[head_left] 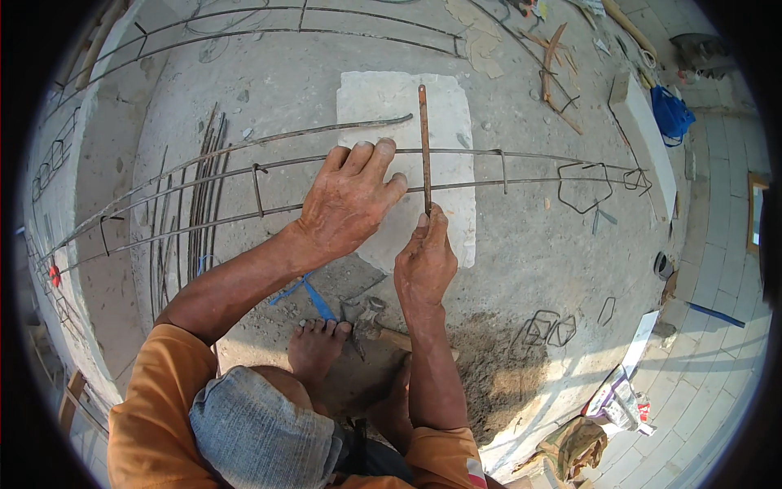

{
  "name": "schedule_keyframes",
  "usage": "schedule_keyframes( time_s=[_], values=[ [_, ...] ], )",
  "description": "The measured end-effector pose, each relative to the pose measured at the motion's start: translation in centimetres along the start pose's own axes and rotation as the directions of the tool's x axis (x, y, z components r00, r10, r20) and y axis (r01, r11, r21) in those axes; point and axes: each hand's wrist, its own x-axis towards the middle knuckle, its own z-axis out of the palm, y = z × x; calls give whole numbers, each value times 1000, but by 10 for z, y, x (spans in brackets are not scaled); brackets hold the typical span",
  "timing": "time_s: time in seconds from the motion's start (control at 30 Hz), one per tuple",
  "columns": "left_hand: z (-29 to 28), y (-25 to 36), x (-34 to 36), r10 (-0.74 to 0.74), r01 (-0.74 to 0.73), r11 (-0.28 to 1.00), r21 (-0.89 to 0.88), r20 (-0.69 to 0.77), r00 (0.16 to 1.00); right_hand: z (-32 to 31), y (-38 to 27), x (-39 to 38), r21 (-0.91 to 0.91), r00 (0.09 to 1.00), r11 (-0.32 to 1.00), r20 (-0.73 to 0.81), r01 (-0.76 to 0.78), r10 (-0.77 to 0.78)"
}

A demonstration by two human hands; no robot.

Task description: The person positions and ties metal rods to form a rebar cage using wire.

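Observation:
A long rebar frame (464, 184) of thin bars joined by bent wire stirrups (503, 171) runs across the middle of the view. My left hand (346, 196) is closed over its bars, fingers curled at the upper one and thumb toward the lower. In my right hand (428, 257) is the lower end of a thin rusty metal strip (424, 138), pinched between thumb and fingers. This strip stands crosswise over both bars, just right of my left hand. Another bar (326, 128) has its free end beyond my left hand, short of the strip.
Under the frame lies a pale board (399, 94). Loose rods (204, 187) are spread at left; bent stirrups (550, 328) rest beside a dirt pile (497, 367). A hammer (371, 318) is by my foot. Concrete ledges (114, 179) stand left and right (648, 138).

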Motion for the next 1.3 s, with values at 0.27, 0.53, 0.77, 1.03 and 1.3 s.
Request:
schedule_keyframes(
  time_s=[0.27, 0.53, 0.77, 1.03, 1.3],
  values=[
    [4, 9, -4, -64, 62, 997, -41, -58, 996, 0, -8, 2, 0, 999, 1000, -29, -21, 21],
    [-2, 15, 14, -281, 400, 792, -461, 307, 909, -3, -8, 5, -92, 997, 994, 32, -63, 66],
    [4, 8, 18, -275, 495, 680, -542, 437, 856, -1, -10, -5, -106, 998, 992, -22, -68, 66],
    [-6, 7, 27, -288, 512, 705, -490, 462, 839, -2, -14, -2, -214, 997, 977, -75, -11, -5],
    [-14, 7, 33, -282, 539, 732, -417, 535, 796, -17, -25, 7, -257, 999, 966, 33, -32, 42]
  ],
)
